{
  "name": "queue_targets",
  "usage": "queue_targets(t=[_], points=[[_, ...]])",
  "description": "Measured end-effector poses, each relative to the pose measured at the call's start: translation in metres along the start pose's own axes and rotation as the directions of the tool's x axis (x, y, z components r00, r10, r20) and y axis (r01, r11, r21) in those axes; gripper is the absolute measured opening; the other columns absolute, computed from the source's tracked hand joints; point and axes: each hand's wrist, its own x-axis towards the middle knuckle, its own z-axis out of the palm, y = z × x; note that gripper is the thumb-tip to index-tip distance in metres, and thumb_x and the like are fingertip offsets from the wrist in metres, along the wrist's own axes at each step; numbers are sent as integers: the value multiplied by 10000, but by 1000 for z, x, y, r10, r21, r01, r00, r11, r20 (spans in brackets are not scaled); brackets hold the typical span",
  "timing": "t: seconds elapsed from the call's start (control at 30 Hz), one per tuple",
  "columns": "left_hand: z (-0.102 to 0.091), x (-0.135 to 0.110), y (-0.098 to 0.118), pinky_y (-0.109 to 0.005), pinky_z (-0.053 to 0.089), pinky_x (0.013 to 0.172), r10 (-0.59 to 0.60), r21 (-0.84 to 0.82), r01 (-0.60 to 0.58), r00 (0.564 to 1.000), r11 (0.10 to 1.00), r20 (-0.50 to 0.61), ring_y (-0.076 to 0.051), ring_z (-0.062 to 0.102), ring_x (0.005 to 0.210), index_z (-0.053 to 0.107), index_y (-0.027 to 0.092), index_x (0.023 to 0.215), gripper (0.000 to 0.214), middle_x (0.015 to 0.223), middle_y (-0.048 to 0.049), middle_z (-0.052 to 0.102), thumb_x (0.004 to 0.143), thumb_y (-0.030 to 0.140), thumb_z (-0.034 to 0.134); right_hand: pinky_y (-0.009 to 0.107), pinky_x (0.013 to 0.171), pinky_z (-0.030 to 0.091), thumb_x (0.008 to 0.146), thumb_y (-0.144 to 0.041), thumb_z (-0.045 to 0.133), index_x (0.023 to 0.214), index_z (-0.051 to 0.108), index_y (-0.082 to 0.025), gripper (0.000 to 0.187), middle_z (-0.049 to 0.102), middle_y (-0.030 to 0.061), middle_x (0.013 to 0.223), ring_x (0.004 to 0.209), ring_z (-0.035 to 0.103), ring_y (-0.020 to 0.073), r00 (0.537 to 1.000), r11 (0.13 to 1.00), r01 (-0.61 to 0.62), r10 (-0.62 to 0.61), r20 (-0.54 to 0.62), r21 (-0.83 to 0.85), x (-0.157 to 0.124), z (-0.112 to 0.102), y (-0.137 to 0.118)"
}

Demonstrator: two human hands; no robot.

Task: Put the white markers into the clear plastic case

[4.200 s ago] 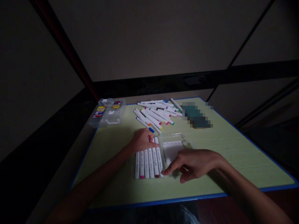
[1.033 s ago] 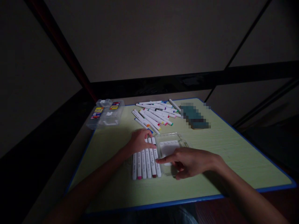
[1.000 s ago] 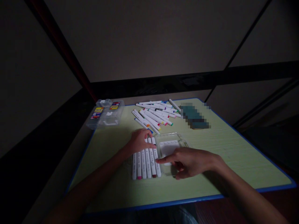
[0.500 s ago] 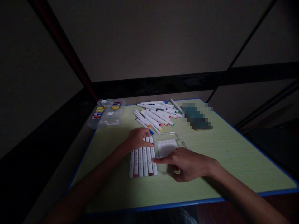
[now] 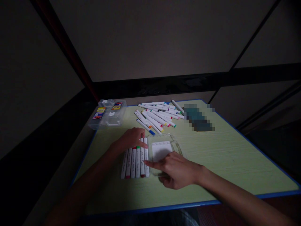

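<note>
A pale green, blue-edged table point(image 5: 223, 157) in a dark room bears a shallow clear plastic case point(image 5: 175, 145). The left hand point(image 5: 128, 139) rests flat, fingers together, on the far ends of a row of white markers point(image 5: 135, 160) lying in the case. The right hand point(image 5: 178, 171) is curled with its forefinger stretched out, touching the rightmost marker and gripping nothing. A loose heap of colour-capped markers point(image 5: 157, 116) lies beyond the fingers.

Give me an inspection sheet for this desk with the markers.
Surface: pale green table with blue edge, dimly lit.
Job's things: row of five white markers side by side beside clear plastic tray.
Clutter: loose heap of white markers, clear plastic box with stickers, blurred dark teal object, far side.
Grippers: left hand rests on row's far ends; right hand touches rightmost marker with its forefinger.
Cables: nothing seen.
Surroundings: dark walls and beams.
</note>
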Motion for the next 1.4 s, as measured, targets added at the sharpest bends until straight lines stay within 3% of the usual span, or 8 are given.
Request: queue_targets(t=[0.3,0.5,0.6,0.7,0.83,0.97,1.13,1.4], points=[[0,0,-5,-217,256,495,16,0,-16,1000,1000,11,-112,452,561,555,166,729,355,641,23,531,508,404,697,304,443,150,741,-261,422,1279,389,-141,552,594,7,554,413,440,132,999,988,48,-44,32,-147,1,5,-7],[1,0,-6,-220,265,498,25,-3,-25,1000,1000,8,-119,462,566,559,165,731,369,650,15,537,500,417,697,304,414,194,830,-202,348,1251,408,-142,429,579,-4,543,416,454,118,989,975,145,-148,-9,-166,-1,7,-6],[1,0,-6,-223,272,498,32,-6,-32,999,999,0,-120,461,561,565,159,731,366,654,11,538,499,407,701,294,417,215,873,-272,352,1245,409,-153,395,585,-13,572,433,464,109,980,965,192,-198,-14,-179,-3,9,-4],[0,-1,-7,-220,281,496,51,-17,-51,999,999,-5,-117,458,563,568,155,726,356,656,11,529,499,393,705,285,435,243,888,-343,353,1169,476,-150,362,578,-13,585,450,462,104,965,953,223,-246,-92,-206,-6,10,0],[-2,0,-8,-223,311,524,111,-39,-113,993,993,-32,-117,457,586,572,151,691,320,654,12,520,506,373,708,284,466,257,900,-241,343,837,599,-144,281,549,-5,552,464,449,99,927,952,149,-228,-299,-266,-8,6,6],[-2,9,-9,-236,373,616,180,-134,-210,962,968,-206,-125,483,670,582,143,724,210,718,-5,531,628,323,633,269,494,257,886,-199,357,557,521,-156,370,498,-4,507,455,404,90,884,963,9,-134,-447,-271,-9,2,14],[2,20,-17,-266,412,739,107,-222,-200,922,954,-372,-140,503,788,602,146,771,142,813,-34,535,745,215,481,261,513,243,883,-204,346,580,527,-153,356,489,-6,517,463,390,89,883,969,-119,3,-470,-217,-10,1,22],[12,29,-40,-335,353,887,72,-160,-142,922,977,-381,-172,461,906,642,174,901,218,858,-40,526,763,188,474,251,525,254,891,-249,315,621,547,-150,369,508,8,547,487,419,100,890,967,-189,95,-447,-173,-9,4,28]])
